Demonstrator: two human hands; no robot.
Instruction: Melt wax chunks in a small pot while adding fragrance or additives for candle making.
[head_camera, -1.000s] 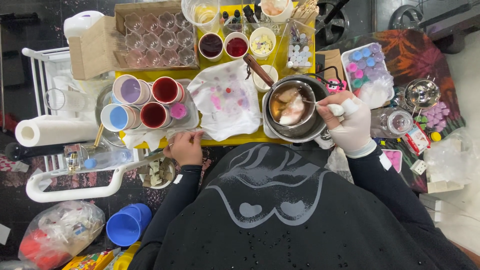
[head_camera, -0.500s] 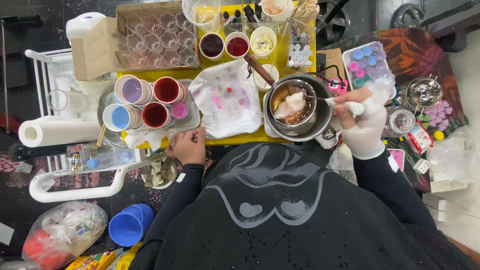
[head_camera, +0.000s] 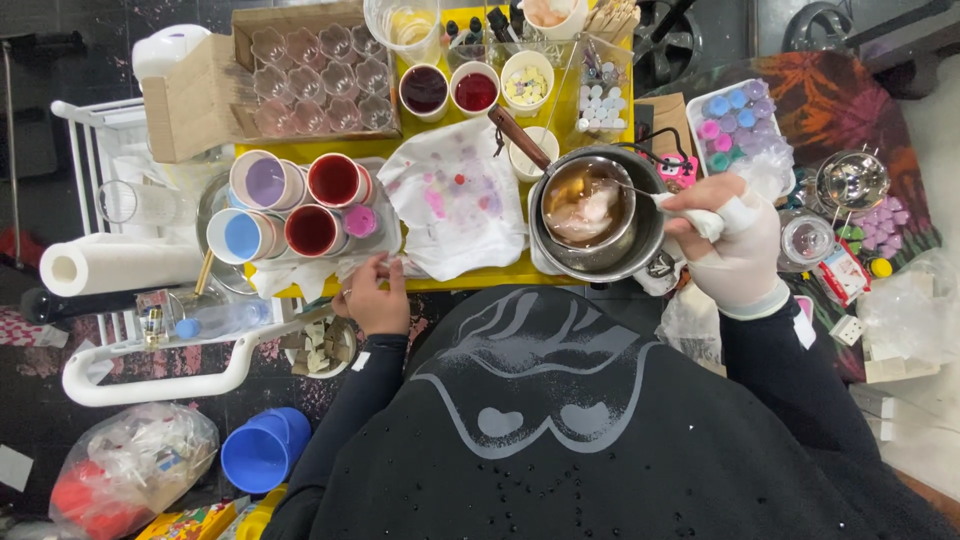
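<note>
Bright, even overhead light fills the scene; shadows stay soft. Glare glints off the round steel pot (head_camera: 600, 215). Everything is sharp, edges bowing slightly outward.

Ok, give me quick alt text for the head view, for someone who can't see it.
Seen from above, a gloved right hand holds a thin stirrer in a metal pot of amber liquid with pale lumps. The bare left hand rests at the yellow table's near edge, beside cups of coloured liquid.

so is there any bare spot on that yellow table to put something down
Hardly. A thin yellow strip shows at the near edge, between the left hand and the metal pot. The stained cloth is the only flat, unloaded patch. Elsewhere, paint cups, small bowls and the right hand crowd it.
</note>
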